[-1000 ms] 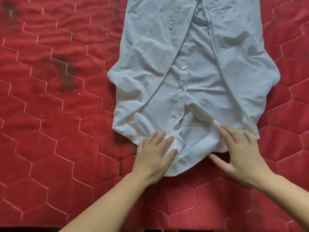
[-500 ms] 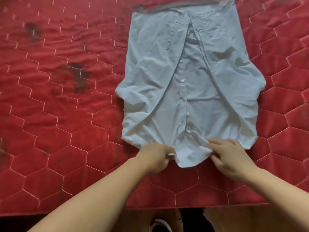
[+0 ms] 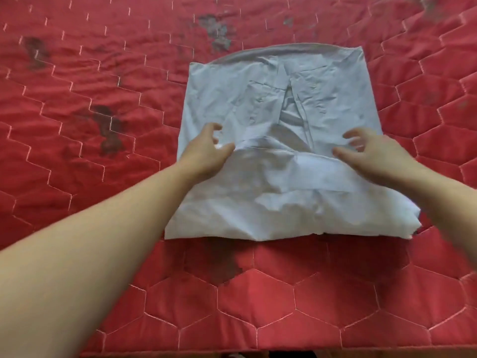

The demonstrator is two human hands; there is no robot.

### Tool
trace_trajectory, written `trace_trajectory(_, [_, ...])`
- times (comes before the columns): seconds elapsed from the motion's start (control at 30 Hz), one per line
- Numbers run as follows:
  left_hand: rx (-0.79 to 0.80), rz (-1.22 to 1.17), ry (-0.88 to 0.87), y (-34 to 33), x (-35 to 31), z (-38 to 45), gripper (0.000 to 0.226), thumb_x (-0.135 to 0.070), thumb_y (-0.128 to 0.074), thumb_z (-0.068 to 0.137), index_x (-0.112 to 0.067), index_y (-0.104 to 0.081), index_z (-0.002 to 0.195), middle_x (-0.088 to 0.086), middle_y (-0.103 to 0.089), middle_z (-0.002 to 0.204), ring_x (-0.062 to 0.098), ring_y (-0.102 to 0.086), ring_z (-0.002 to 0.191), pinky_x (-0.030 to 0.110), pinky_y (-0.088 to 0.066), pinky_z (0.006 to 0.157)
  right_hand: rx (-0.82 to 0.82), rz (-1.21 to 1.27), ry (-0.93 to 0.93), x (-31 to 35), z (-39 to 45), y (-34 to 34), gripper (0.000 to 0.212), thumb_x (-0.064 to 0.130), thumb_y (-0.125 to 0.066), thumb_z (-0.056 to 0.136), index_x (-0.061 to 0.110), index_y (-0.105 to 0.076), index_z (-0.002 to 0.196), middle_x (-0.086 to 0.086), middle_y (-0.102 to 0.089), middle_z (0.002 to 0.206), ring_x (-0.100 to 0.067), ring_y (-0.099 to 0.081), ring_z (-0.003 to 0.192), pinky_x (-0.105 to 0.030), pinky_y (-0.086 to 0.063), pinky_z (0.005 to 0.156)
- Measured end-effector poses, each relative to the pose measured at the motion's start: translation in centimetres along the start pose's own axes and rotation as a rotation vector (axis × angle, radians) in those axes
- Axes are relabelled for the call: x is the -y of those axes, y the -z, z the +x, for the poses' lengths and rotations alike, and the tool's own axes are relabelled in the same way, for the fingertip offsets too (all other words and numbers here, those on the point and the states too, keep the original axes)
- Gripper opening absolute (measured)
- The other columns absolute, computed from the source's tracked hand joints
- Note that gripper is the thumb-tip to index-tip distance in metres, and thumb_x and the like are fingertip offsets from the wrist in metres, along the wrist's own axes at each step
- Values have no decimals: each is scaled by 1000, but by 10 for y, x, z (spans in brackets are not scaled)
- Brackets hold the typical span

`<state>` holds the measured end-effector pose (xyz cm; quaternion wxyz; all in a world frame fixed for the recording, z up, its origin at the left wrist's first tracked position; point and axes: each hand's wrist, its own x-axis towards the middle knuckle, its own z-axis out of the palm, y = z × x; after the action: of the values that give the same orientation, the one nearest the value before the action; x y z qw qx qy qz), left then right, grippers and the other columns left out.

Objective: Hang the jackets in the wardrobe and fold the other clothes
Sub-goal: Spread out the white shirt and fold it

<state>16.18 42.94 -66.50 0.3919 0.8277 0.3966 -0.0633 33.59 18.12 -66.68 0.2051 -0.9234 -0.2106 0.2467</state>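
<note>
Shirt point(image 3: 278, 161) hem now folded up, hands point(image 3: 206, 148) point(image 3: 371, 148) spread, stained red quilt point(image 3: 103, 125) around.

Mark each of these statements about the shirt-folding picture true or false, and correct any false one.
1. The pale blue shirt lies on a red quilted cover. True.
2. The shirt's bottom part is folded up over its front. True.
3. The left hand is at the shirt's left edge, the right hand near its right side. True.
4. The shirt hangs on a hanger. False: it lies flat on the cover.
5. The cover is plain blue. False: it is red with stitched hexagons and some dark marks.
</note>
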Motion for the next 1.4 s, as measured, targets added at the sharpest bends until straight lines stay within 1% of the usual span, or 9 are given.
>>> trace_trajectory(0.17, [167, 382, -20, -36, 78, -8, 55, -53, -50, 92, -35, -37, 142, -4, -45, 146, 21, -42, 134, 49, -36, 108, 6, -257, 9, -45, -7, -45, 50, 45, -55, 88, 18, -51, 130, -9, -56, 128, -30, -51, 120, -48, -40, 101])
trace_trajectory(0.3, [58, 527, -137, -54, 103, -19, 68, -66, -29, 86, -38, -33, 148, -5, -30, 157, 22, -31, 142, 45, -25, 114, -15, -204, -97, -59, -4, -58, 47, 56, -52, 85, 21, -57, 116, -4, -57, 104, -30, -53, 110, -48, -40, 97])
trace_trajectory(0.43, [64, 521, -160, -75, 93, -10, 82, -74, -10, 76, -44, -14, 152, -5, -5, 164, 18, -6, 150, 45, -8, 119, -129, -225, 6, -47, 20, -65, 56, 58, -55, 81, 19, -56, 120, -10, -57, 116, -34, -49, 114, -47, -36, 96])
trace_trajectory(0.63, [-153, 150, -173, -86, 44, 33, 65, -56, -50, 88, -38, -29, 147, -1, -37, 146, 19, -37, 134, 42, -27, 110, 1, -187, 106, -5, 59, -84, 48, 55, -61, 83, 24, -58, 119, -3, -61, 119, -26, -52, 119, -40, -34, 95])
trace_trajectory(0.87, [161, 192, -176, -65, 32, 57, 53, -41, -68, 87, -34, -51, 136, -4, -45, 127, 16, -53, 114, 32, -43, 100, 30, 27, 287, -10, 50, -69, 13, 26, -70, 84, 19, -72, 94, 9, -55, 60, -27, -61, 69, -36, -47, 66])
trace_trajectory(1.03, [271, 195, -225, -46, 18, 62, 24, -50, -57, 92, -32, -72, 99, -8, -60, 94, 5, -55, 82, 27, -42, 77, -43, 4, 377, -11, 43, -46, 6, 32, -67, 84, 27, -70, 83, 17, -50, 63, -23, -62, 69, -33, -44, 60])
trace_trajectory(1.13, [324, 213, -182, -41, 10, 69, 28, -52, -53, 93, -30, -64, 79, -10, -61, 85, 6, -56, 80, 25, -42, 74, 153, -178, 309, -6, 58, -55, 23, 46, -64, 83, 29, -65, 98, 9, -58, 89, -19, -60, 86, -32, -46, 72])
trace_trajectory(1.23, [339, 196, -122, -45, 15, 74, 19, -49, -57, 92, -31, -63, 88, -12, -63, 89, 9, -59, 84, 23, -43, 71, 283, -97, 272, 5, 73, -66, 17, 33, -60, 90, 18, -68, 86, 0, -66, 83, -24, -63, 86, -30, -39, 67])
trace_trajectory(1.4, [204, 177, -155, -51, 21, 77, 48, -37, -66, 88, -32, -45, 130, -5, -54, 115, 13, -54, 95, 25, -40, 84, -158, -47, 328, 9, 86, -67, 15, 26, -54, 90, 15, -63, 93, -6, -63, 91, -33, -60, 82, -41, -45, 69])
